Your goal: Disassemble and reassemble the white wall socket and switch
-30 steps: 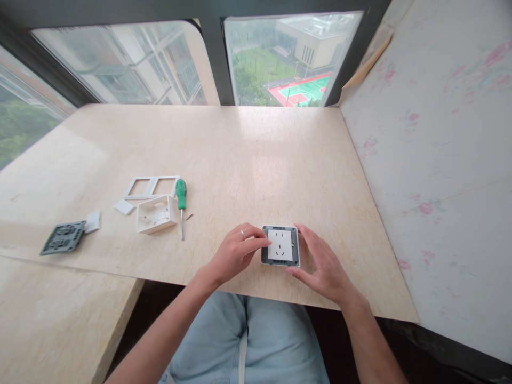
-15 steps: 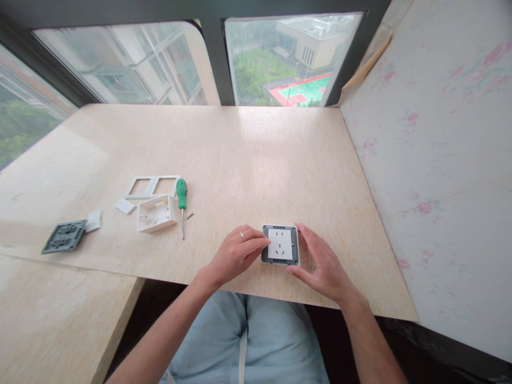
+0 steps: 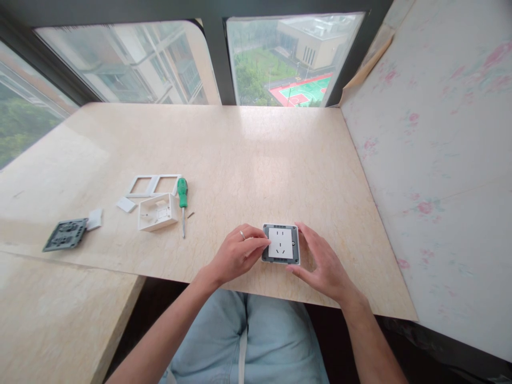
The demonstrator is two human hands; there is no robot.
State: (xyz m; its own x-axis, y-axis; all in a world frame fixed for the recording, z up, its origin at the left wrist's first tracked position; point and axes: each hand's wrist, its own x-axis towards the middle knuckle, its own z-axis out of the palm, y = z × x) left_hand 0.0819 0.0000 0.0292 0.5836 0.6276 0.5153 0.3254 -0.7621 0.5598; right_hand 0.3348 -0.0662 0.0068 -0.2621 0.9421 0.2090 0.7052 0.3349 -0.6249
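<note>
A wall socket [image 3: 280, 244] with a white five-hole face and a grey frame lies face up on the stone-topped ledge, seated in a white box. My right hand [image 3: 325, 264] grips it from the right, index finger at the far edge and thumb at the near edge. Over the socket's left side, my left hand [image 3: 242, 248] is closed in a pinch, its fingertips at the grey frame. Whatever sits between those fingertips is too small or hidden to make out. A screw [image 3: 293, 243] shows in the frame's right side.
To the left lie a green-handled screwdriver [image 3: 183, 200], a small screw [image 3: 191, 215], an open white mounting box [image 3: 158, 212], a white double frame [image 3: 153, 185] and a white cover piece [image 3: 126, 205]. Farther left are a grey switch module [image 3: 65, 235] and another white piece [image 3: 95, 219]. A papered wall [image 3: 436, 176] bounds the right.
</note>
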